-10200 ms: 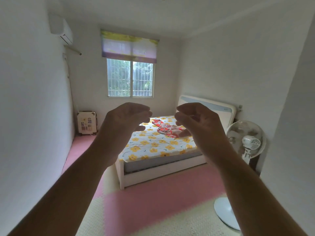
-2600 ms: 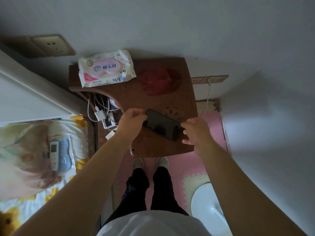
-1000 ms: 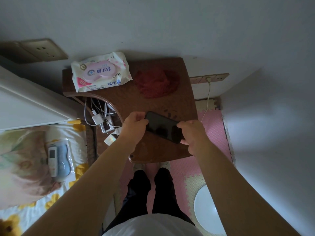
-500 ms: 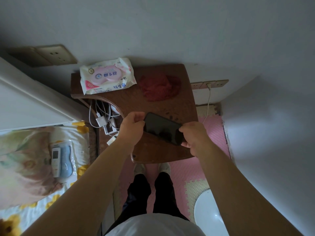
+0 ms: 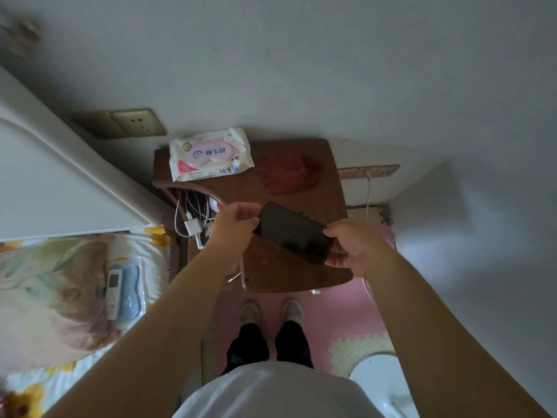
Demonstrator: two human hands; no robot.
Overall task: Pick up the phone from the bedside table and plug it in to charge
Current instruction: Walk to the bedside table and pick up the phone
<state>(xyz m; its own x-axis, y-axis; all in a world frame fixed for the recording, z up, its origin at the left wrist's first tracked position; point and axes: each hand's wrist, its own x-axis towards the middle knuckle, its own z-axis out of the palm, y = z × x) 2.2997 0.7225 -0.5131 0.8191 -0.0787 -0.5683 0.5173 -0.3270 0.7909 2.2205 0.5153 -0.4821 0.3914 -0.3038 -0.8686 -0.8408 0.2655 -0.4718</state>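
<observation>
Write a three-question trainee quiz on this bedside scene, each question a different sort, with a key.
1. True or false: both hands grip the phone.
2. Which lies nearest the wall on the bedside table? A) wipes pack B) phone C) red cloth
3. Fill in: a white cable is plugged into the wall socket to the table's ____.

Key
1. True: left hand and right hand hold opposite ends.
2. A
3. right
</observation>
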